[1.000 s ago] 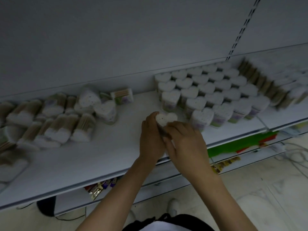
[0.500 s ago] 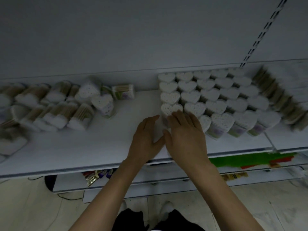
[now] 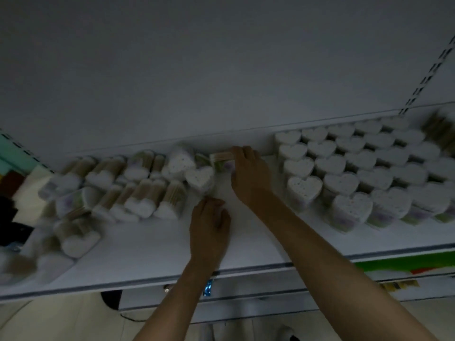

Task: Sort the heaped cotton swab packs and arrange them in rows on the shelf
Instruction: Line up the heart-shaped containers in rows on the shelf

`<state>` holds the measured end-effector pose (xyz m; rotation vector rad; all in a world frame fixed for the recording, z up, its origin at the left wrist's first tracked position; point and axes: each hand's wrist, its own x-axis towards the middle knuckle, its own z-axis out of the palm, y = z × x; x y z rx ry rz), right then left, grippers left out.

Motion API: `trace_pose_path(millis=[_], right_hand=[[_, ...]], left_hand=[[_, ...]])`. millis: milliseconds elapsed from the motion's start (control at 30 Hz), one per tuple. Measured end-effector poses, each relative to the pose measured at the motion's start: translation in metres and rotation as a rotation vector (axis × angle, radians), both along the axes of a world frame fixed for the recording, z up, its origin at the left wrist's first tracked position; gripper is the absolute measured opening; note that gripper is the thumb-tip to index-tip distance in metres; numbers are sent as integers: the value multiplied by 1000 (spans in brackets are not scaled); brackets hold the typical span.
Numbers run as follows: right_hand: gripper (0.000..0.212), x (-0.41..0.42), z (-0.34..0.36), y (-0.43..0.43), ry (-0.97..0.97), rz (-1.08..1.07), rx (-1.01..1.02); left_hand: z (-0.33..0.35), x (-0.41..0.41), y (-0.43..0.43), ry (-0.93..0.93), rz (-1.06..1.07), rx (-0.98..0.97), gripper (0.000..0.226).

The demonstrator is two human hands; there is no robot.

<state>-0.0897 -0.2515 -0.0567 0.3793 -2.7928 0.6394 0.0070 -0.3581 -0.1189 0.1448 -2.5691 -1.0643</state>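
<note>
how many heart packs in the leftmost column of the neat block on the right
4, running back to front: rearmost pack, second pack, third pack, front pack. None of this column seems hidden.

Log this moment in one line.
phase: picking from heap | right hand: on tipped pack, grip unclear | left hand: empty over shelf | heart rows: at right
</note>
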Motion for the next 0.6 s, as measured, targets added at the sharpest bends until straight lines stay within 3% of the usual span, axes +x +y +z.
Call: trace_pose_path(millis=[233,400,500,600], right_hand=[[48,-46,-6,-16,-96,2,462],[56,-6,6,-11,-202,-53,382],[57,40,15,4,-237,-71,186],[54,82,26,13,-159,-99,268]], left_hand=[[-3,2,-8,-5,-83,227,18],[-7,2,-9,-1,-154,306,24],[-8,6,-9,7,-203,332,59],[-5,6,-6,99,-260,160,82]])
